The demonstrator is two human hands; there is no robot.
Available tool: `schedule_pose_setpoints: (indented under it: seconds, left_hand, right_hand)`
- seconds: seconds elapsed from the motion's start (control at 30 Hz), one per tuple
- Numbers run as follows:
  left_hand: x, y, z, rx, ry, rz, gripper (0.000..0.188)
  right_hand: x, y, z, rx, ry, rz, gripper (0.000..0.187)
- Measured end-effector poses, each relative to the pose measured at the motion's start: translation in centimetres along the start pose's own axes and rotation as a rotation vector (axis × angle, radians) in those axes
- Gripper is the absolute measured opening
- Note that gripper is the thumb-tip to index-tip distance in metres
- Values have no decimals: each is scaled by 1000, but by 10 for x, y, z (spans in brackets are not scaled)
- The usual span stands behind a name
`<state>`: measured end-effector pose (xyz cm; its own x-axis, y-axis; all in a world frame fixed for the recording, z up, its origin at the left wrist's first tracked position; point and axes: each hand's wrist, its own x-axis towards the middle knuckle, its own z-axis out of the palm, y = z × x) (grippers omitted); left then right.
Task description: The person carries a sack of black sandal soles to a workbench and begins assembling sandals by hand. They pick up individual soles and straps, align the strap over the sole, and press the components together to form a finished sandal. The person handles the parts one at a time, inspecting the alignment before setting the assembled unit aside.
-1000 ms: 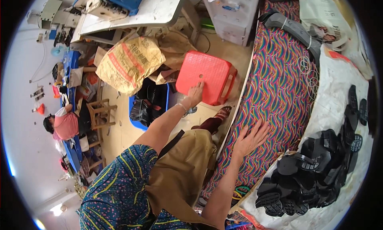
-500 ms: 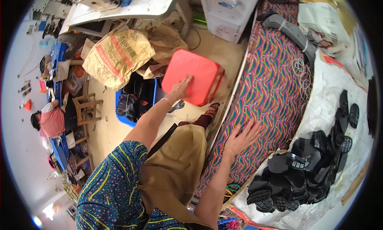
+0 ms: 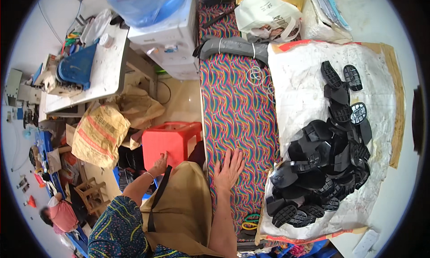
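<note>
begin with the counter [image 3: 239,123], swirl-patterned on top: lean only on bare pattern there. toward 3 o'clock, a white sheet [image 3: 295,79] bearing a heap of black soles [image 3: 320,157]; best not to brush either. at 10 o'clock from the right hand [image 3: 229,170], just beside the counter, a red stool [image 3: 165,142]; upright or tilted, cannot tell. for good control, press near the middle of the broad red face rather than the edge, to lessen rocking. as for the hands: right palm down, fingers spread, holding nothing, well placed as a brace; left hand [image 3: 159,165] touching the stool toward 6 o'clock, gripping or merely resting, cannot tell. last, at 5 o'clock from the right hand, yellow and green loops [image 3: 251,221]: avoid sliding onto those.
</note>
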<state>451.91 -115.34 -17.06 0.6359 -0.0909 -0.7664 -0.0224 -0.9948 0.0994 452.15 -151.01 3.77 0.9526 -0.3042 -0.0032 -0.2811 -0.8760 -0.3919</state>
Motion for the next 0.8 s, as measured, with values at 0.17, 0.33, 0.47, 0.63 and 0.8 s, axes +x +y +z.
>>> schedule_pose_setpoints:
  seconds: [0.17, 0.33, 0.47, 0.63, 0.8]
  left_hand:
    - [37, 37, -27, -21, 118, 279, 50]
    - [10, 186, -245, -313, 682, 626, 38]
    - [24, 276, -356, -109, 733, 992, 43]
    - [72, 322, -382, 387, 495, 1337, 53]
    - [87, 325, -376, 492, 501, 1377, 53]
  right_hand:
    - [8, 2, -8, 3, -49, 21, 62]
    - [8, 4, -5, 22, -76, 78, 60]
    - [4, 10, -6, 24, -93, 94, 57]
    - [3, 18, -17, 29, -85, 85, 57]
    - [3, 21, -20, 48, -79, 96, 60]
